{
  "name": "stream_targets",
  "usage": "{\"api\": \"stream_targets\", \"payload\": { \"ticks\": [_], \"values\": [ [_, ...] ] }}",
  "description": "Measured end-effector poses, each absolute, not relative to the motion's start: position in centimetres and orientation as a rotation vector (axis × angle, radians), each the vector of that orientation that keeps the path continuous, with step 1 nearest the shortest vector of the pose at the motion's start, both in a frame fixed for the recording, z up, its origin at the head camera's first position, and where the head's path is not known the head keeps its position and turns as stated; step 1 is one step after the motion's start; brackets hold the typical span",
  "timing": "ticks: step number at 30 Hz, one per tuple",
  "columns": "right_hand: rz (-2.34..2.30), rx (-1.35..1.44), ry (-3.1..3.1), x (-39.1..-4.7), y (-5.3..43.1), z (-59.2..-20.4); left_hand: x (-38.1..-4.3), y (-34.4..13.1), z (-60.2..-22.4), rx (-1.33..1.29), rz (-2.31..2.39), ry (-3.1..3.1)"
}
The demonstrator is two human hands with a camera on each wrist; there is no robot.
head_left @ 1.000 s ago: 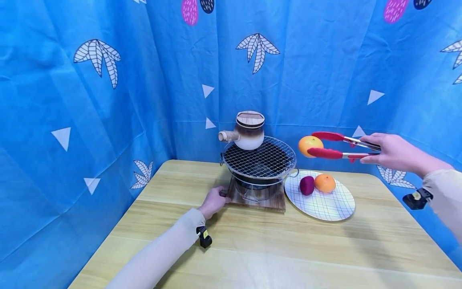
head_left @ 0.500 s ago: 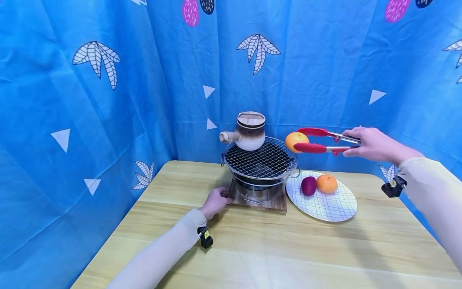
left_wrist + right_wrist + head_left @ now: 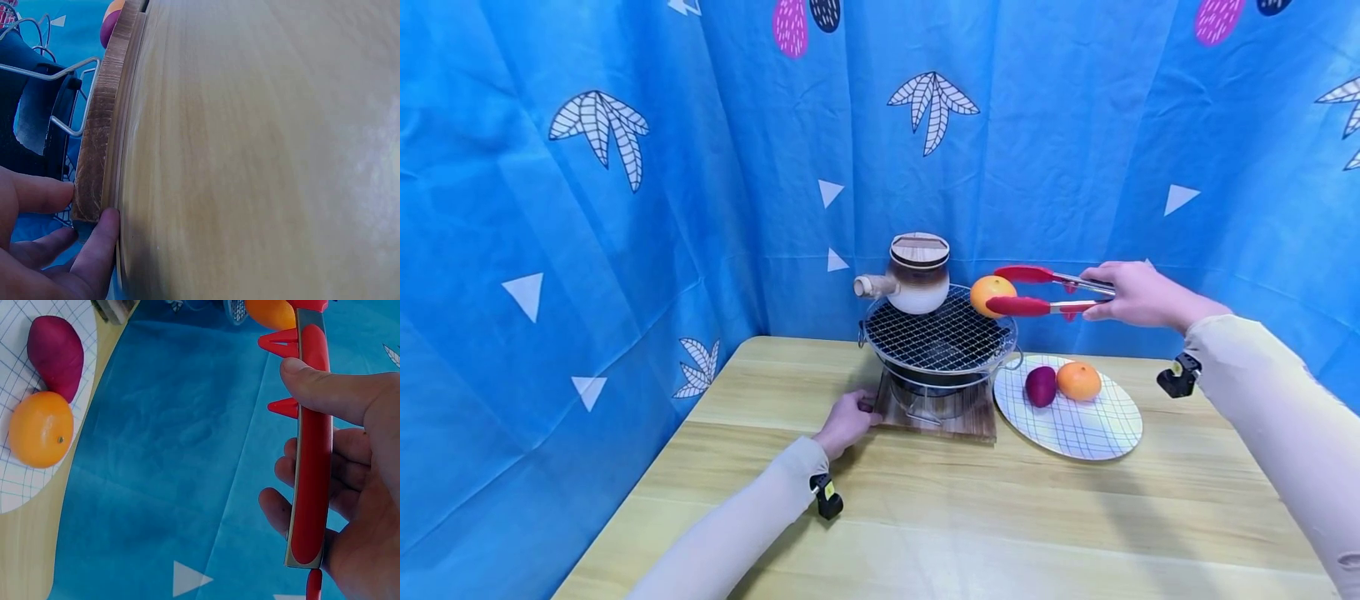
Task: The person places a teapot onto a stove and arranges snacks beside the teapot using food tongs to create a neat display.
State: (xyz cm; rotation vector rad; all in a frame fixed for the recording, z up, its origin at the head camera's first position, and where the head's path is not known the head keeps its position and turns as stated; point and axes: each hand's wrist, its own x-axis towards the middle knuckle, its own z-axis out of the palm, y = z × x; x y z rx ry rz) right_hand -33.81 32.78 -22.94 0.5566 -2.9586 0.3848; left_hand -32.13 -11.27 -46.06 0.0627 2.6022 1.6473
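Gripping the red tongs [image 3: 1024,307] in the right hand [image 3: 1138,293], clamping the orange [image 3: 989,289]; shifted leftward within the last second to the back right rim of the grill [image 3: 940,337], impossible to judge for height; probably mid-carry, not yet set down. Pointing tips-left toward the pot [image 3: 921,289], running lengthwise roughly right to left. Pinching the wooden board [image 3: 955,429] in the left hand [image 3: 848,419]

Right hand [image 3: 375,487] grips red tongs [image 3: 314,475]; orange [image 3: 272,312] beyond thumb; to hand's left, plate [image 3: 15,490] bearing purple item [image 3: 55,356], second orange [image 3: 40,430].
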Motion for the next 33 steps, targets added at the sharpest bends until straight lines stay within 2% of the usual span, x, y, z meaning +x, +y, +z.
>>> {"api": "stream_targets", "payload": {
  "ticks": [33],
  "values": [
    [0.342, 0.584, -2.991, -35.7, 29.2, -23.0, -32.3, -11.3, -46.4, 0.108, 1.758, 2.496]
  ]
}}
